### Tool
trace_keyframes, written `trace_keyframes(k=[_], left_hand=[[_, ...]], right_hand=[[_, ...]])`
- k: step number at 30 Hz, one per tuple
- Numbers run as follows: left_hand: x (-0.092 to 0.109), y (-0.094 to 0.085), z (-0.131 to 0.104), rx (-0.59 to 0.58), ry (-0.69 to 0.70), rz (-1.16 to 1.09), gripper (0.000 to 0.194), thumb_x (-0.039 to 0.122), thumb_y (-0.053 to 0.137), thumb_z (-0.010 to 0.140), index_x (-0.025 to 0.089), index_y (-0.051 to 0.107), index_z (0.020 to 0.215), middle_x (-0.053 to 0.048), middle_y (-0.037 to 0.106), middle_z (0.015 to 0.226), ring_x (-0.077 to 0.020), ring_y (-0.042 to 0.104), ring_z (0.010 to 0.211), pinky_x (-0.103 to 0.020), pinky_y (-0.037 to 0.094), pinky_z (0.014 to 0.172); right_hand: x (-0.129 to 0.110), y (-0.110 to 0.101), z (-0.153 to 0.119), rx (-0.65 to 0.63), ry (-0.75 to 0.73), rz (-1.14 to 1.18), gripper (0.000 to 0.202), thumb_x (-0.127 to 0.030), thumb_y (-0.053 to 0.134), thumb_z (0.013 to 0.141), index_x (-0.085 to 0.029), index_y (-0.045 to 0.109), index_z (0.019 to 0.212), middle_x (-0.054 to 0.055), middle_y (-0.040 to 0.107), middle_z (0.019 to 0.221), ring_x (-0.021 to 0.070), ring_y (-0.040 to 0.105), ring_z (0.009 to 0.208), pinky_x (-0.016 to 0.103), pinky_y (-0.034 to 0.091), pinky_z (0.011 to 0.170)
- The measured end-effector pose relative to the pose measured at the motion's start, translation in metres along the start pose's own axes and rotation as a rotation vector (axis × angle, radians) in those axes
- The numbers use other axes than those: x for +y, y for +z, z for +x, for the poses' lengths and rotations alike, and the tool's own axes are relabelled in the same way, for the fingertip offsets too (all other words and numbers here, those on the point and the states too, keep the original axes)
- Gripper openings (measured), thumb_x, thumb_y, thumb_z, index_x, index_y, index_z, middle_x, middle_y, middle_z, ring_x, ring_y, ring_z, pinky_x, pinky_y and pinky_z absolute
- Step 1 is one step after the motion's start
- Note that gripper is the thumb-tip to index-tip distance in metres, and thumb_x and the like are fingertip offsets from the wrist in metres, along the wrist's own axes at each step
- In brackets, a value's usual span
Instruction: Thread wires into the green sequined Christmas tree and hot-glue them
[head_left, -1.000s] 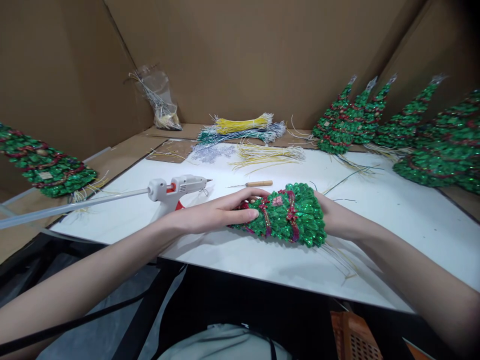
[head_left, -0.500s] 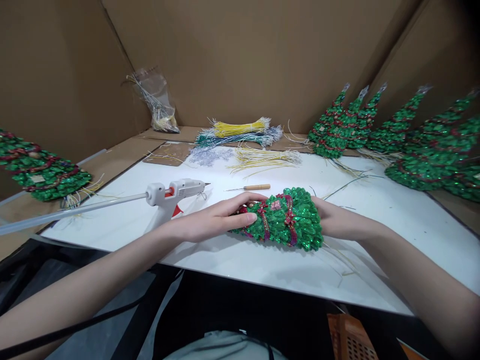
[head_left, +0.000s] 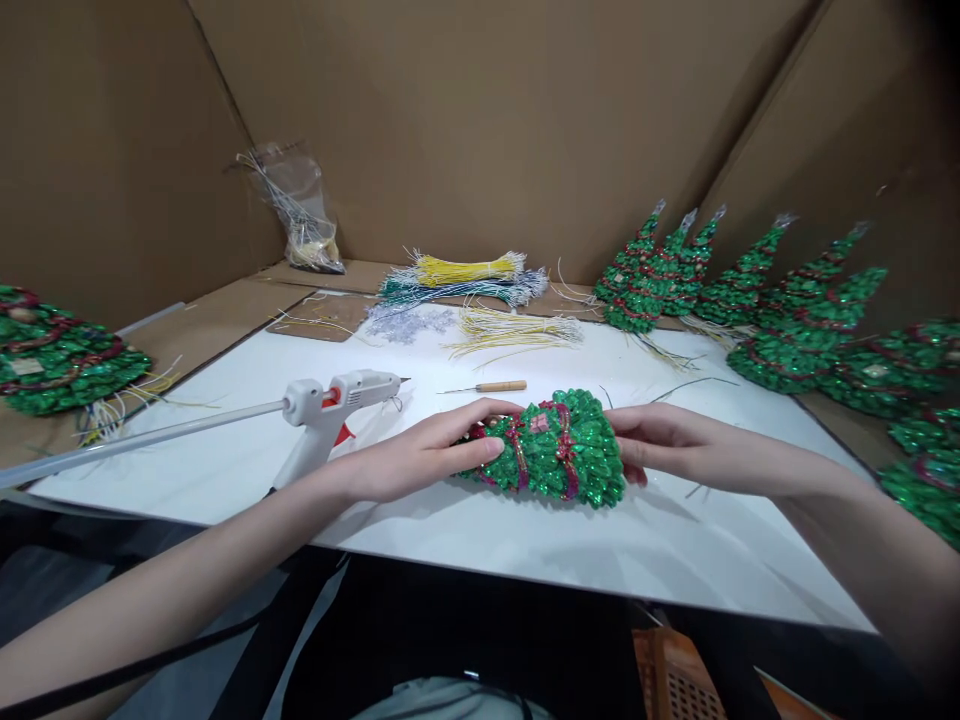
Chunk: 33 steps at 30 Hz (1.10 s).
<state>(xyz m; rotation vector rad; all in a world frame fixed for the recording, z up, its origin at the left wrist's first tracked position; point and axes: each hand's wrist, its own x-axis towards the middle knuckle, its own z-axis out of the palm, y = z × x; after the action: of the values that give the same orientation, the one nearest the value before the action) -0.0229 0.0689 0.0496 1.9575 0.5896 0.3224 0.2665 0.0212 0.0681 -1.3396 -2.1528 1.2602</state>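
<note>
A glittery green Christmas tree ornament (head_left: 592, 455) with red garlands and a small pink parcel lies sideways above the white board. My left hand (head_left: 435, 450) is closed round its narrow end, thumb on the near side. At the broad base, my right hand (head_left: 667, 440) has its fingers curled in against the tree's edge; the fingertips are partly hidden, and what they pinch cannot be made out. An awl with a wooden handle (head_left: 501, 386) lies just beyond the tree. Left of it stands a white hot glue gun (head_left: 334, 405) with a long glue stick in its back.
Bundles of yellow wires (head_left: 469, 268) and loose yellow-white wires (head_left: 517, 328) lie at the back. A plastic bag (head_left: 300, 215) leans on the cardboard wall (head_left: 480, 120). Several finished-looking trees (head_left: 780, 340) stand at right; another tree (head_left: 67, 350) is at far left.
The view has turned slightly right. My right hand has shifted at the tree's base, with more of its curled fingers showing; wires trailing there before are no longer plainly seen. My left hand keeps its hold.
</note>
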Motion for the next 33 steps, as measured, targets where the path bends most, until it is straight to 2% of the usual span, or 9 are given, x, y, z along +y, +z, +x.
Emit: trace_keyframes(k=[2,4,10,17,20,24,30,33], left_hand=[[0.000,0.000,0.000,-0.003,0.015,-0.005,0.043,0.037,0.042,0.101,0.031,0.041,0.144,-0.002,0.041,0.152,-0.0222,0.044,0.134,-0.035,0.036,0.110],[-0.001,0.001,0.000,-0.006,0.022,-0.005,0.044,0.038,0.041,0.101,0.032,0.040,0.145,-0.002,0.040,0.154,-0.0222,0.043,0.136,-0.036,0.035,0.111],[-0.001,0.000,-0.001,0.003,0.053,0.025,0.045,0.042,0.041,0.101,0.033,0.041,0.145,-0.001,0.039,0.154,-0.0232,0.040,0.137,-0.039,0.032,0.113],[0.000,0.001,-0.002,0.012,0.022,0.032,0.045,0.042,0.041,0.101,0.032,0.041,0.144,-0.003,0.041,0.153,-0.0236,0.045,0.132,-0.039,0.035,0.110],[0.001,0.001,-0.002,0.018,0.011,0.033,0.045,0.044,0.041,0.100,0.032,0.041,0.144,-0.003,0.041,0.152,-0.0238,0.048,0.128,-0.038,0.036,0.109],[-0.001,0.002,-0.002,0.029,0.008,0.024,0.045,0.043,0.042,0.100,0.032,0.043,0.143,-0.002,0.041,0.153,-0.0255,0.046,0.131,-0.039,0.036,0.109],[-0.002,0.002,-0.001,0.015,0.012,-0.019,0.045,0.044,0.043,0.100,0.034,0.042,0.143,-0.002,0.043,0.151,-0.0241,0.047,0.129,-0.038,0.037,0.108],[0.001,0.002,-0.001,0.018,-0.010,-0.011,0.044,0.042,0.043,0.100,0.033,0.042,0.143,-0.003,0.039,0.153,-0.0233,0.045,0.130,-0.038,0.036,0.108]], right_hand=[[-0.004,0.001,-0.002,-0.045,0.044,-0.005,0.035,-0.048,0.054,0.093,-0.017,0.068,0.101,0.000,0.053,0.068,0.0115,0.047,0.060,0.022,0.040,0.052],[-0.006,0.002,-0.002,-0.020,0.070,-0.015,0.035,-0.047,0.053,0.094,-0.016,0.066,0.100,-0.002,0.047,0.063,0.0108,0.043,0.056,0.022,0.035,0.049],[-0.013,-0.001,-0.001,0.044,0.045,-0.051,0.035,-0.048,0.056,0.090,-0.016,0.066,0.082,0.003,0.059,0.074,0.0150,0.049,0.069,0.026,0.039,0.061],[-0.019,-0.005,-0.006,0.045,0.023,0.036,0.046,-0.056,0.047,0.093,-0.017,0.060,0.074,0.002,0.053,0.072,0.0147,0.045,0.069,0.028,0.037,0.064],[-0.015,-0.002,-0.003,0.085,0.031,0.046,0.040,-0.055,0.060,0.086,-0.016,0.059,0.073,-0.001,0.047,0.067,0.0119,0.039,0.063,0.026,0.032,0.057],[-0.015,-0.001,0.003,0.163,0.054,0.053,0.044,-0.056,0.073,0.072,-0.015,0.059,0.067,-0.002,0.046,0.060,0.0098,0.036,0.058,0.024,0.028,0.052],[-0.021,-0.002,0.007,0.175,0.087,0.058,0.047,-0.058,0.076,0.066,-0.014,0.058,0.062,-0.003,0.045,0.056,0.0084,0.033,0.055,0.023,0.025,0.050],[-0.020,-0.002,0.007,0.191,0.081,0.079,0.045,-0.055,0.079,0.064,-0.015,0.058,0.061,-0.004,0.044,0.055,0.0081,0.032,0.054,0.024,0.024,0.049]])
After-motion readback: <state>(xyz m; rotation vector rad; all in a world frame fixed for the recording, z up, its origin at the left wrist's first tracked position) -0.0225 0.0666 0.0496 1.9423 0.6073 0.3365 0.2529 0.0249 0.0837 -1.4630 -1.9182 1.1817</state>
